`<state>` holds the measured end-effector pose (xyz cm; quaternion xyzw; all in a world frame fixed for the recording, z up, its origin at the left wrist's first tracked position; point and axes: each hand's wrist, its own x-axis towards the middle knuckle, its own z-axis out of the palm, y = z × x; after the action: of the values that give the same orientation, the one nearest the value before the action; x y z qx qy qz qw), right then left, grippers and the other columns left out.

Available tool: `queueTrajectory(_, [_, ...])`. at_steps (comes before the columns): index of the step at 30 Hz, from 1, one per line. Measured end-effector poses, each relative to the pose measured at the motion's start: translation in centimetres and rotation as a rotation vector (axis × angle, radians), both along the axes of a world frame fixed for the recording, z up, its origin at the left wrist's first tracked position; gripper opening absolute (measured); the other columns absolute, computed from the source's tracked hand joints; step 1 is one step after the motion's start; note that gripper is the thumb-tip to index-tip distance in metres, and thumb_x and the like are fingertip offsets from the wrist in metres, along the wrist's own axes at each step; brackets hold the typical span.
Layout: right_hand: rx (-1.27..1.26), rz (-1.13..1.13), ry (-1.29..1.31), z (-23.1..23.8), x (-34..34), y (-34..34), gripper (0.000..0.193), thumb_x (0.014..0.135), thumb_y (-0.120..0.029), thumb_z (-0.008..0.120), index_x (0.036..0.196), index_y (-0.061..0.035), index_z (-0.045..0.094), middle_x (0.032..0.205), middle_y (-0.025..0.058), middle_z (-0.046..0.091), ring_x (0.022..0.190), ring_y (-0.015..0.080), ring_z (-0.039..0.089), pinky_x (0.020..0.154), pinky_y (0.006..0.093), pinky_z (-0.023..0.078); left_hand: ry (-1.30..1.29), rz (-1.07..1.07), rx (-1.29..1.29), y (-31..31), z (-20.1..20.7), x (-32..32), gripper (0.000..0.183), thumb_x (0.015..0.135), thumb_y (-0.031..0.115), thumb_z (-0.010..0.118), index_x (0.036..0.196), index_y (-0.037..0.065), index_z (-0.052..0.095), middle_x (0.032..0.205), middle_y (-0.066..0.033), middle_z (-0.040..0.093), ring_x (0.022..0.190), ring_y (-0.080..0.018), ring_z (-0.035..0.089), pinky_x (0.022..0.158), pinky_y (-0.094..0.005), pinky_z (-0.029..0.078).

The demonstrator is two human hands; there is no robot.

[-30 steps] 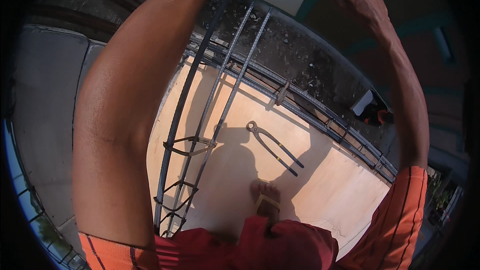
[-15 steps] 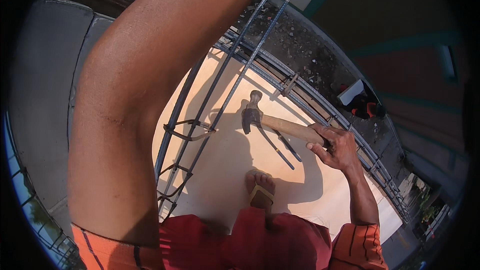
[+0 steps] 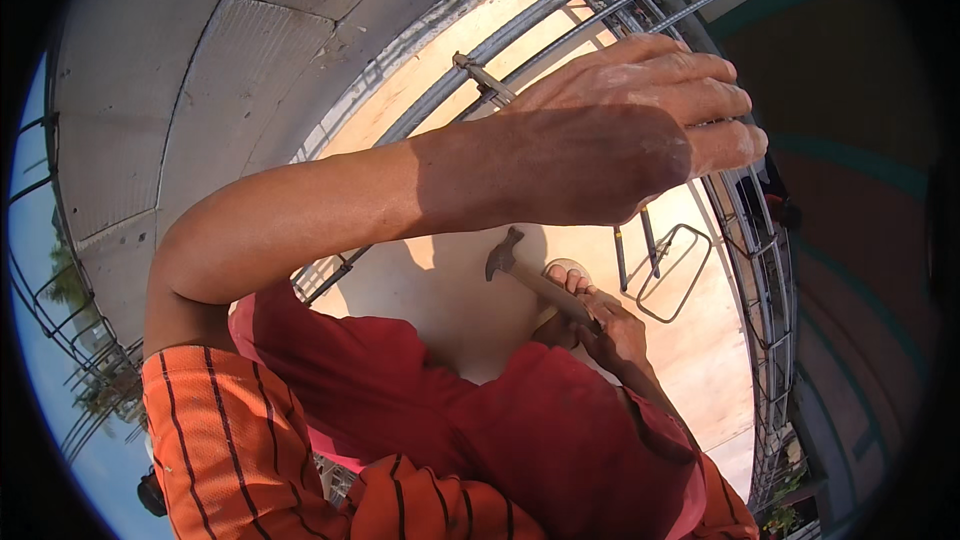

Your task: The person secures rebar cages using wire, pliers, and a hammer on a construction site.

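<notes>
My left hand is raised close to the camera, palm down with fingers together, over long steel reinforcing bars; whether it grips a bar is hidden. My right hand is low by my knee, shut on the wooden handle of a claw hammer whose metal head points left. My foot in a sandal stands on a plywood board just behind the hammer.
A bent steel stirrup loop lies on the plywood to the right of the hammer. A rebar cage runs along the board's right edge. Grey concrete slabs lie at upper left, with a railing beyond.
The view has swung left and down. My right hand brought the hammer down from overhead to beside my knee. My left arm now crosses the picture with its hand over the bars.
</notes>
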<state>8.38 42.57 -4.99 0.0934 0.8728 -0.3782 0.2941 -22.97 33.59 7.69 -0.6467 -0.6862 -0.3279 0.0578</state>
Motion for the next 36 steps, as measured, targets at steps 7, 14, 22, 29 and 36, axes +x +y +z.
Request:
queueTrajectory(7, [-0.027, 0.055, 0.511, 4.1, -9.4, -0.1, 0.041, 0.075, -0.01, 0.074, 0.115, -0.0068, 0.065, 0.109, 0.0158, 0.063, 0.102, 0.0331, 0.06, 0.085, 0.0416, 0.05, -0.463, 0.725, -0.538, -15.7, 2.0, 1.7, 0.048, 0.085, 0.004, 0.061, 0.132, 0.007, 0.049, 0.128, -0.0218, 0.052, 0.118, -0.0381, 0.051, 0.099, -0.0446, 0.044])
queueTrajectory(14, [0.301, 0.352, 1.049, 11.4, -27.2, -0.2, 0.074, 0.068, -0.019, 0.082, 0.135, -0.0167, 0.05, 0.133, 0.0094, 0.05, 0.127, 0.0302, 0.044, 0.104, 0.0437, 0.038, 0.067, 0.653, -0.524, -16.4, 0.4, 2.5, 0.047, 0.081, -0.003, 0.055, 0.128, -0.002, 0.053, 0.106, -0.0152, 0.057, 0.103, -0.0288, 0.053, 0.091, -0.0379, 0.044])
queueTrajectory(22, [0.301, 0.578, 0.995, 12.4, -30.6, 0.0, 0.057, 0.068, -0.03, 0.081, 0.119, -0.0106, 0.062, 0.117, 0.0089, 0.059, 0.109, 0.0308, 0.053, 0.096, 0.0436, 0.043, 0.014, 0.955, -0.301, -14.7, -1.4, 3.5, 0.031, 0.076, -0.005, 0.058, 0.104, 0.004, 0.062, 0.092, -0.0091, 0.056, 0.092, -0.0245, 0.054, 0.081, -0.0369, 0.044])
queueTrajectory(29, [0.287, 0.51, 1.053, 10.6, -29.5, -0.3, 0.049, 0.068, -0.039, 0.081, 0.101, -0.0072, 0.062, 0.102, 0.0093, 0.06, 0.098, 0.0299, 0.055, 0.085, 0.0404, 0.042, -0.085, 1.171, -0.124, -11.8, -3.0, 5.5, 0.03, 0.067, -0.005, 0.063, 0.096, 0.006, 0.061, 0.09, -0.0088, 0.055, 0.089, -0.0253, 0.054, 0.079, -0.0367, 0.044])
queueTrajectory(36, [0.289, 0.47, 1.102, 9.3, -28.6, -0.5, 0.044, 0.071, -0.034, 0.08, 0.103, -0.0105, 0.062, 0.1, 0.0079, 0.059, 0.1, 0.0272, 0.055, 0.088, 0.0429, 0.04, -0.172, 1.116, -0.117, -13.3, -2.4, 6.4, 0.03, 0.072, -0.002, 0.064, 0.101, 0.004, 0.062, 0.093, -0.0103, 0.054, 0.089, -0.0288, 0.053, 0.079, -0.0413, 0.044])
